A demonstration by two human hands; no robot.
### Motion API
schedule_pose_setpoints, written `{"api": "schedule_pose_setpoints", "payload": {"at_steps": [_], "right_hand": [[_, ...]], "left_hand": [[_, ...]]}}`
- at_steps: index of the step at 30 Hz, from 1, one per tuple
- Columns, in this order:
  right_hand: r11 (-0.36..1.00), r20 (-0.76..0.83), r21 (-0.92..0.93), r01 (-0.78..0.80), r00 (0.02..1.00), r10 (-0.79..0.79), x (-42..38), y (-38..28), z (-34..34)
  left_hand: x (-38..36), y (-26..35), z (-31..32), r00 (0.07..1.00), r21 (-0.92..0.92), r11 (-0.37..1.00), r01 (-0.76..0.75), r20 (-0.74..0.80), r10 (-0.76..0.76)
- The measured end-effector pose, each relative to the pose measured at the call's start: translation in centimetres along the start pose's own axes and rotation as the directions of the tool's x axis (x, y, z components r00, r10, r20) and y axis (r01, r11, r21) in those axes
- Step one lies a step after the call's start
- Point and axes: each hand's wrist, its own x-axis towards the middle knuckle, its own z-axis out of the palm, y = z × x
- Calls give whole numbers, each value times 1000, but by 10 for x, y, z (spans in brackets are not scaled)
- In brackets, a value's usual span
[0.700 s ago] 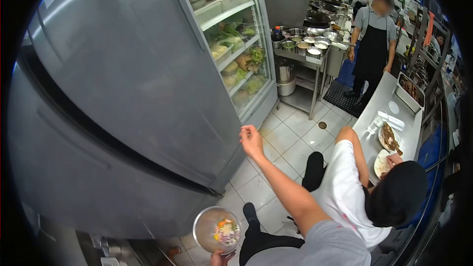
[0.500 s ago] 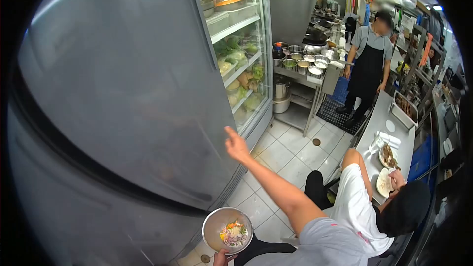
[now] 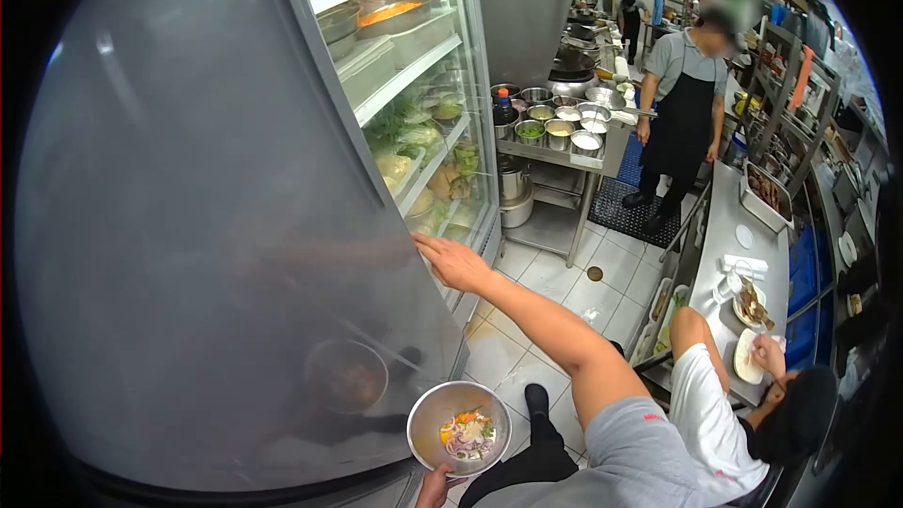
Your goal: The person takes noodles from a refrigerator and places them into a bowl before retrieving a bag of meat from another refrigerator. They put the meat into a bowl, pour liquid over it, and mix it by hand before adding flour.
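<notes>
We are pressing our right hand [image 3: 454,261], fingers spread flat, against the edge of the big grey fridge door [image 3: 188,226]; smooth steel, likely heavy and stiff, best pushed near that edge. Our left hand [image 3: 435,487] is gripping the rim of a round metal bowl [image 3: 458,428] of chopped salad, probably light and slippery.

A person in a black apron [image 3: 684,113] stands by a metal table [image 3: 555,155] crowded with small pots, while another bends over plates [image 3: 748,329] at the counter's near end.
</notes>
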Motion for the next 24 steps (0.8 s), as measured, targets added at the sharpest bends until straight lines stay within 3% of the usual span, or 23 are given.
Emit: {"api": "schedule_pose_setpoints", "payload": {"at_steps": [2, 5, 8, 10, 12, 14, 15, 18, 24], "right_hand": [[960, 250, -186, 209, 955, -160, 33, 27, 16], [757, 483, -210, 618, 739, -469, 65, 66, 64], [745, 488, -465, 479, 840, -236, 74, 38, 96], [679, 529, -534, 504, 825, -196, 75, 27, 100], [705, 482, -524, 479, 849, -218, 67, 26, 111], [813, 314, -432, 391, 910, -271, 62, 37, 127], [803, 435, -418, 425, 870, -233, 67, 36, 132], [866, 357, -307, 394, 892, -279, 68, 40, 136], [837, 359, -29, 547, 787, -502, 6, 76, 47]], "left_hand": [[5, 1, 10, 1000, -45, 999, 9, -16, -10], [5, 8, 40, 994, -59, 997, -41, -99, 35], [8, 21, 85, 980, -125, 990, -60, -197, 35], [10, 19, 105, 972, -195, 979, -62, -234, 15], [25, 15, 123, 972, -299, 950, -92, -235, 20], [40, 11, 129, 980, -356, 933, -57, -201, -16], [47, 13, 133, 981, -377, 925, -41, -190, -34], [57, 14, 128, 985, -375, 927, -21, -168, -45], [65, 19, 120, 953, -116, 993, -18, -302, -18]]}}
